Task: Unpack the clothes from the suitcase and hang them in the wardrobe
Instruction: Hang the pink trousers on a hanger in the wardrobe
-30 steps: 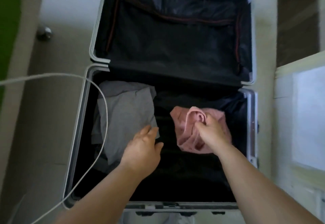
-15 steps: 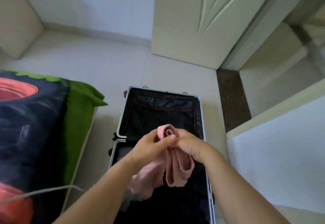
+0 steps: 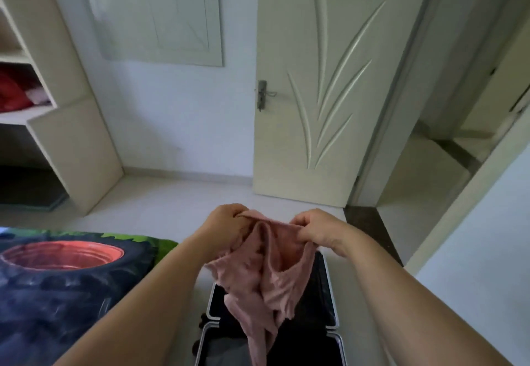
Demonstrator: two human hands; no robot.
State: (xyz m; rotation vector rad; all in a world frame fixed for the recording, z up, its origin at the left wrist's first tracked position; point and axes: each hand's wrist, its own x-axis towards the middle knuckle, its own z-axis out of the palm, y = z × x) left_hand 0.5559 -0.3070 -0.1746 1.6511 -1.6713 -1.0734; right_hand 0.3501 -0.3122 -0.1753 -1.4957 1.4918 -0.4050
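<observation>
Head camera, looking forward and down across a bedroom. Two bare forearms are reaching out from the bottom of the frame. The left hand (image 3: 226, 219) is curling its fingers and thumb round the top edge of a pink garment (image 3: 266, 273), bunching the cloth in its grip. The right hand (image 3: 315, 229) is pinching the same top edge a little further right, with its fingers folded over the fabric. Between the two hands the edge is sagging slightly, and the rest of the garment is hanging down in loose, crumpled folds.

The garment is hanging in the air above the suitcase (image 3: 312, 302), which is lying open on the pale tiled floor (image 3: 157, 202) with its dark lining facing up. The garment's lowest part is falling in front of the case; whether it is touching the case cannot be told. A patch of grey cloth (image 3: 218, 357) is showing in the near left corner of the case.

To the left, a bed cover (image 3: 57, 279) printed in dark blue, red and green is lying just beside the case. Further left, an open shelf unit (image 3: 71, 136) is standing against the wall, with something red (image 3: 14, 90) sitting on one shelf. Straight ahead, a cream door (image 3: 315, 93) with a metal handle (image 3: 262, 95) is standing ajar.
</observation>
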